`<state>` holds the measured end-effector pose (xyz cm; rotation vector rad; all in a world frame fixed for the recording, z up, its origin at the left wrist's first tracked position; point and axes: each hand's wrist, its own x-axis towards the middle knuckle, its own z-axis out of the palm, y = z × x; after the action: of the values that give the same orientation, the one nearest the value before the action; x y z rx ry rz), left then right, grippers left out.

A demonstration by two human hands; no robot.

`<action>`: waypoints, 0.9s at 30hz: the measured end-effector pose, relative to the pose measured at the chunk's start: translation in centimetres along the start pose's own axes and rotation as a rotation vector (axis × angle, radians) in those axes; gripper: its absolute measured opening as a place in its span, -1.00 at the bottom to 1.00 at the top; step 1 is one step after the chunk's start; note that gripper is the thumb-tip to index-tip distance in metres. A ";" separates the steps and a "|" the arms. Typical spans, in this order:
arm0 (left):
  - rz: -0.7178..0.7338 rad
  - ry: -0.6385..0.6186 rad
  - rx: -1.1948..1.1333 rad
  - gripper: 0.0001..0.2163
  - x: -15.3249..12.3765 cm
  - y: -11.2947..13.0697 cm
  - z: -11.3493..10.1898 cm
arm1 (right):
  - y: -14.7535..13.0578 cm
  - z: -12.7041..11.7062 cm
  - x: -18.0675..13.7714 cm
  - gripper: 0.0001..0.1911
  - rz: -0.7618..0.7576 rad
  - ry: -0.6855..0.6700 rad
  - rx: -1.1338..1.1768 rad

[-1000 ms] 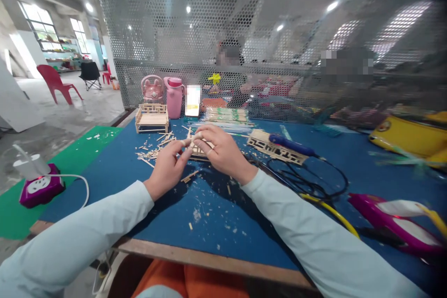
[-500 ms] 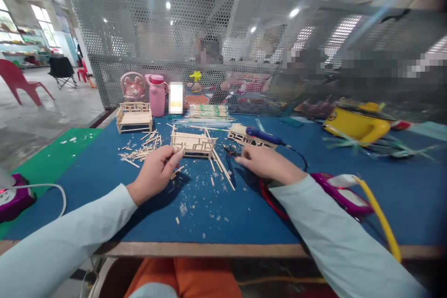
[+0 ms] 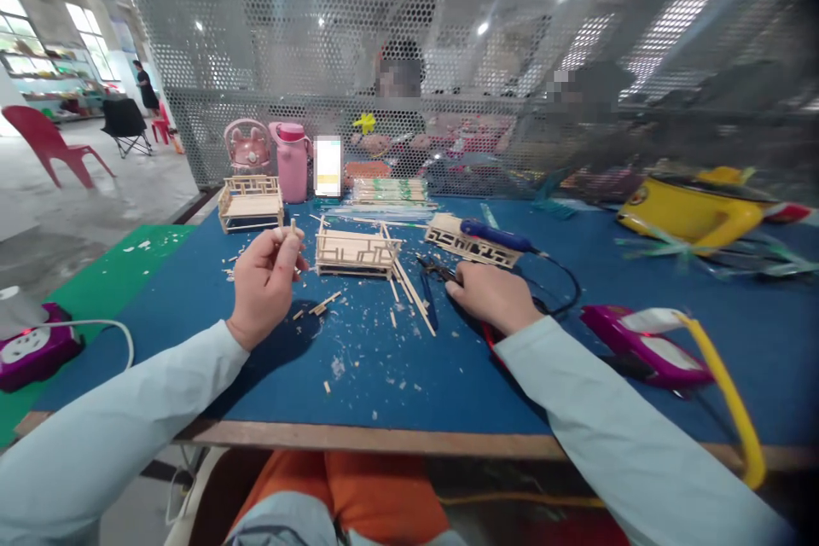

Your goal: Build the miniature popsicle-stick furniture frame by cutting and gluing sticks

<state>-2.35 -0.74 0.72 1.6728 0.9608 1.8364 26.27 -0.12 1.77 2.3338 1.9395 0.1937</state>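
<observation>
My left hand (image 3: 265, 286) is raised over the left part of the table, thumb and fingers pinching a short wooden stick (image 3: 293, 226). On the right, my right hand (image 3: 496, 292) is closed over a pair of pliers (image 3: 436, 269), whose dark jaws point left and whose red handle shows under the wrist. Between the hands stands a small bench-like frame of wooden sticks (image 3: 357, 252). Loose long sticks (image 3: 415, 297) lie at its right, beside a slim dark blue tool (image 3: 430, 300). Short offcuts (image 3: 325, 304) lie in front of it.
A finished-looking stick bench (image 3: 252, 206), pink bottle (image 3: 293, 162) and lit phone (image 3: 328, 166) stand at the back. A blue-handled corded tool (image 3: 496, 235) rests on another stick piece (image 3: 448, 230). At right are a yellow pot (image 3: 691, 209) and purple power strip (image 3: 646, 345). A perforated screen (image 3: 256, 60) stands behind.
My left hand has moved left and up, away from the middle stick frame, with the short stick in its fingers. My right hand stays at the pliers. The view has shifted slightly.
</observation>
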 end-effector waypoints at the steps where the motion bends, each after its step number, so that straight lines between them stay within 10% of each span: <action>1: -0.013 0.019 -0.014 -0.77 0.1 -0.1 0.0 | 0.1 0.0 0.0 -0.62 0.001 0.003 0.011; 27: 0.122 -0.318 0.241 -0.78 -0.8 0.2 0.2 | 1.2 -1.1 -0.2 -0.82 0.047 0.088 0.043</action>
<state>-2.01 -1.46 0.35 2.1333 0.9887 1.5073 27.25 -0.50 3.07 2.4391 1.9474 0.2651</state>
